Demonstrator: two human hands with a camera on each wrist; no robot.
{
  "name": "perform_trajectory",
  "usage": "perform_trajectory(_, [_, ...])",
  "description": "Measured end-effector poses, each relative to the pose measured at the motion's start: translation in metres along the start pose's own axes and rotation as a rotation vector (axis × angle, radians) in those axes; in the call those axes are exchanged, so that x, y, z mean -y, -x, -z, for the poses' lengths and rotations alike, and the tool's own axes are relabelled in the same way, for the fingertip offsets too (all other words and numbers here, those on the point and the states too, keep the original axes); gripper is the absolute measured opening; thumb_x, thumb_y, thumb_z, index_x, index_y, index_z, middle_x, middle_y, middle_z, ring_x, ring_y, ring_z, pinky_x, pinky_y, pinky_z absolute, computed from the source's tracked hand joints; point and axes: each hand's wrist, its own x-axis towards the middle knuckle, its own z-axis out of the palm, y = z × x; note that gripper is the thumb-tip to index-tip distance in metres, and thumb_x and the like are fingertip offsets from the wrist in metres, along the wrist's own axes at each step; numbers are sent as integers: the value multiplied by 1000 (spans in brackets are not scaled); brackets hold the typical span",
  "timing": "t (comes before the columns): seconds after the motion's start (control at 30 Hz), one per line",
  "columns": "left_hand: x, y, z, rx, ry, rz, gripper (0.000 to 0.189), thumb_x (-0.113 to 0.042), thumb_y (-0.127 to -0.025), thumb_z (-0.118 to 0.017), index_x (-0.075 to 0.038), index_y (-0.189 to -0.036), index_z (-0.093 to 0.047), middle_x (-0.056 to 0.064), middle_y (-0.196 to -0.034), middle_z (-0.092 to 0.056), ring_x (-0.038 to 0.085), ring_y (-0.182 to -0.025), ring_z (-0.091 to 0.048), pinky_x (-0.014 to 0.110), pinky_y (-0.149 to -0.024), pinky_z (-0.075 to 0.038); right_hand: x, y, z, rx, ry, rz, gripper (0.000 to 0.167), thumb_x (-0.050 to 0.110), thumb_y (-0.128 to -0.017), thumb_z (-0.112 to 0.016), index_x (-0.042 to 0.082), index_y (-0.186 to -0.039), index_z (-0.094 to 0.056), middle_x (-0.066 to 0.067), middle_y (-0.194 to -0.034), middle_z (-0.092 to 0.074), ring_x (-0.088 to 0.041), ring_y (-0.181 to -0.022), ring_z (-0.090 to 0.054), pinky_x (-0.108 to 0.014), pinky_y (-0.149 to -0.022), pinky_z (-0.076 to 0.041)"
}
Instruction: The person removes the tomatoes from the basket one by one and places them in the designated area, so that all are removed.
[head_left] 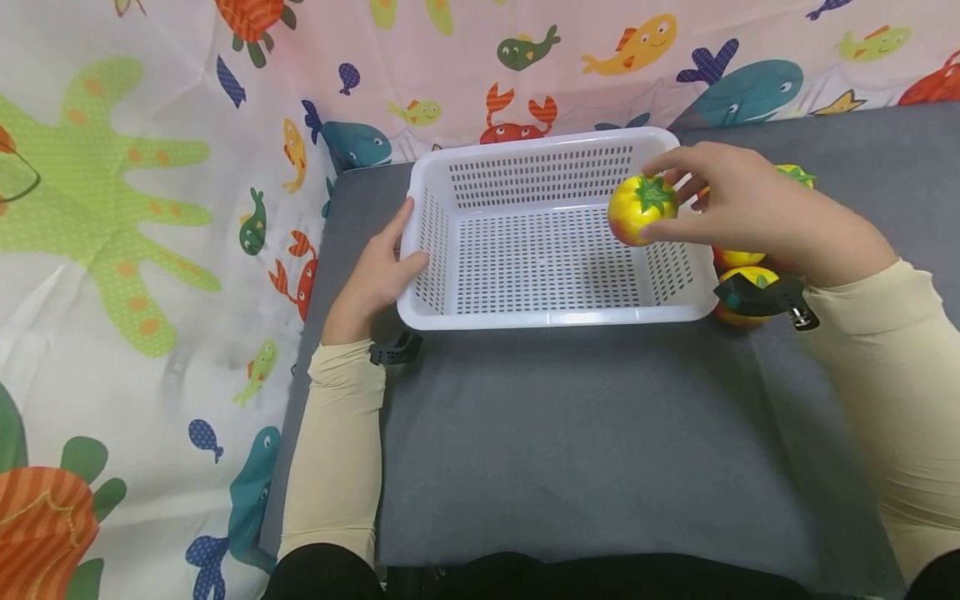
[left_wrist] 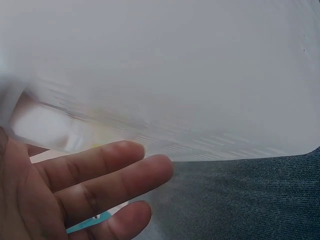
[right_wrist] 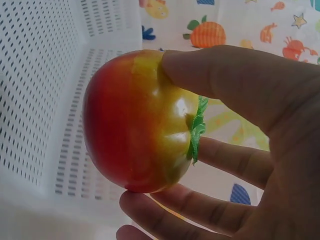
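A white plastic basket (head_left: 555,317) with slotted walls and floor lies open side up on the grey surface. At its left end my left hand (head_left: 378,271) holds the rim, thumb on top and fingers along the outside. The left wrist view shows several extended fingers (left_wrist: 115,185) beside the blurred basket wall. My right hand (head_left: 738,200) pinches a red and yellow tomato (right_wrist: 137,125) with a green leafy top between thumb and fingertips. It is above the basket's right end, clear of the floor. Inside the basket I see no other fruit.
More red and yellow tomatoes (head_left: 742,310) sit just right of the basket, partly hidden by my right hand and wrist strap. A curtain printed with sea animals (head_left: 255,225) hangs along the left and back edges of the grey surface (head_left: 570,433).
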Motion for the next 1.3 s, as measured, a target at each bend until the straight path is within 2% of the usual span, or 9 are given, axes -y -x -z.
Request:
perform_trajectory(0.57, [-2,0,0,4,11,-9,89,-13,-95,-59,-33,-170,-16,16,-150,-56,38,-110,-74,51,-81,-65,-40,41,14,-85,-19,-137,79,35,-86,-86,4,-149,-53,-34,-138,-51,-58,-118,-52,-71,-76,-58])
perform_trajectory(0.6, [-2,0,0,3,12,-9,89,-13,-95,-59,-33,-170,-16,16,-151,-56,38,-110,-74,51,-82,-65,-43,44,14,-94,-23,-146,78,35,-86,-86,3,-149,-53,-34,-138,-51,-59,-118,-52,-63,-72,-62])
perform_trajectory(0.73, [-1,0,0,3,16,-11,89,-12,-95,-59,-33,-170,-16,17,-151,-56,39,-111,-73,52,-82,-64,-56,55,13,-118,-13,-175,78,34,-87,-85,-2,-148,-51,-37,-137,-49,-62,-116,-49,-61,-66,-62])
perform_trajectory(0.8, [-1,0,0,2,16,-9,89,-12,-95,-59,-32,-170,-15,16,-150,-56,39,-110,-73,51,-81,-65,-61,60,12,-124,-3,-195,78,35,-88,-83,-3,-148,-50,-38,-136,-49,-62,-115,-48,-64,-68,-61])
perform_trajectory(0.83, [-1,0,0,1,17,-9,89,-12,-95,-59,-32,-170,-15,16,-150,-56,38,-110,-74,51,-81,-65,-63,62,12,-125,-1,-205,79,35,-89,-83,-4,-149,-49,-39,-135,-48,-62,-115,-47,-73,-74,-56])
perform_trajectory(1.03, [1,0,0,2,20,-14,89,-12,-95,-59,-33,-170,-16,15,-150,-56,36,-108,-74,49,-81,-65,-78,75,6,-124,5,-273,81,37,-96,-76,-9,-152,-40,-42,-136,-44,-64,-117,-45,-82,-93,-43])
perform_trajectory(1.2, [2,0,0,1,25,-12,88,-12,-95,-59,-33,-170,-16,15,-150,-56,37,-109,-74,50,-82,-65,-97,86,-3,-120,-17,-312,84,42,-100,-70,-9,-156,-33,-43,-141,-38,-63,-119,-42,-81,-93,-41])
perform_trajectory(1.23, [1,0,0,0,23,-12,88,-12,-95,-59,-33,-170,-16,15,-151,-56,37,-110,-74,50,-82,-65,-102,87,-5,-126,-18,-319,84,42,-100,-70,-9,-156,-33,-42,-141,-39,-61,-117,-42,-71,-94,-50])
perform_trajectory(1.3, [1,0,0,0,19,-7,89,-13,-95,-59,-33,-170,-16,15,-152,-55,37,-110,-74,50,-82,-65,-108,92,-7,-151,-35,-326,83,40,-100,-70,-9,-155,-33,-42,-139,-39,-61,-115,-43,-69,-91,-50])
